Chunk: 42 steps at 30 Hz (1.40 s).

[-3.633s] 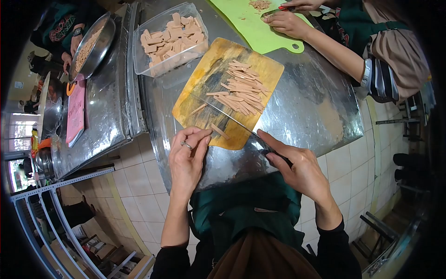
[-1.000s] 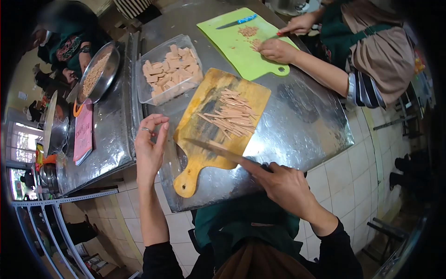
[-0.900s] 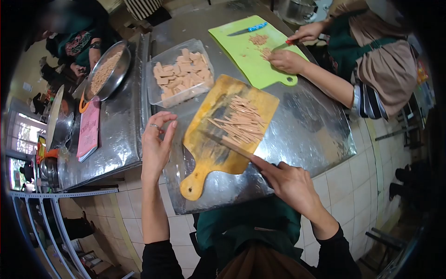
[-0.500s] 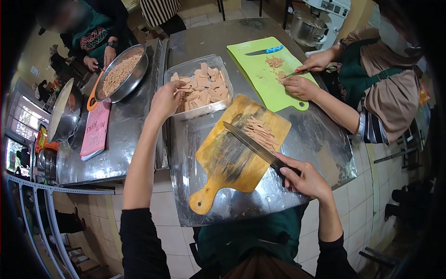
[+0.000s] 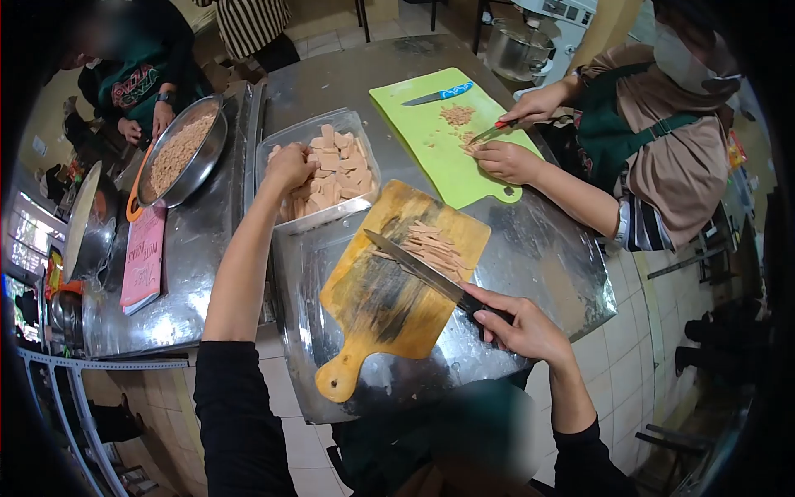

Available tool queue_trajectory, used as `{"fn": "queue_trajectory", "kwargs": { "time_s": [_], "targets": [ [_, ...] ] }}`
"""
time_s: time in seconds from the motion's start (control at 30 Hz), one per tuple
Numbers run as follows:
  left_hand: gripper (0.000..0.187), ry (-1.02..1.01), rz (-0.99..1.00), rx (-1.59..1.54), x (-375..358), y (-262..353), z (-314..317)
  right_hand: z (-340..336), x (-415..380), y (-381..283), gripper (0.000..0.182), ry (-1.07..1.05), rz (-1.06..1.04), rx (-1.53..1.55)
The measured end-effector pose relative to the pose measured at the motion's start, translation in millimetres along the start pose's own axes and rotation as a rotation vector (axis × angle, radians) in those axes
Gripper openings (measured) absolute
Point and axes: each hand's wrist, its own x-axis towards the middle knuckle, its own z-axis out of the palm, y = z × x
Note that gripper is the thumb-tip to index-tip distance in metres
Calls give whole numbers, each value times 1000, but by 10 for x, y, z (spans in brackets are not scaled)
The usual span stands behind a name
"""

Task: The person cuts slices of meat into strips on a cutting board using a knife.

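Note:
My left hand (image 5: pixel 290 168) is inside a clear plastic container (image 5: pixel 371 195), its fingers curled together among flat tan slices (image 5: pixel 338 170). Whatever those fingers hold is hidden by the hand. My right hand (image 5: pixel 523 325) grips the black handle of a kitchen knife (image 5: pixel 418 267). The blade lies across a wooden cutting board (image 5: pixel 373 319), along the near side of a pile of thin tan strips (image 5: pixel 432 247). The board's round-ended handle points toward my body.
Across the table, a co-worker's hands (image 5: pixel 507 161) cut tan bits with a red-handled knife on a green board (image 5: pixel 439 170), where a blue-handled knife (image 5: pixel 439 94) lies. At left are a metal bowl of crumbly bits (image 5: pixel 211 157), a pink notebook (image 5: pixel 144 261) and another person.
My left hand has gone deeper into the container, over the slices at its left side. My right hand keeps the knife on the board. The whole view has shifted slightly.

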Motion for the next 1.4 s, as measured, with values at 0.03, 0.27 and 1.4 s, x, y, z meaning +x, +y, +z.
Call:
{"fn": "queue_trajectory", "kwargs": {
  "time_s": [0.03, 0.27, 1.4],
  "targets": [
    [32, 43, 32, -44, -63, 37, -40, 9, -8, -12, 49, 7, 15, -4],
    [21, 129, 175, -667, -735, 225, -311, 18, -159, -17, 51, 78, -25, 44],
    [31, 406, 338, -173, -3542, 1187, 820, 426, -756, -93, 51, 134, -144, -456]
  ]
}}
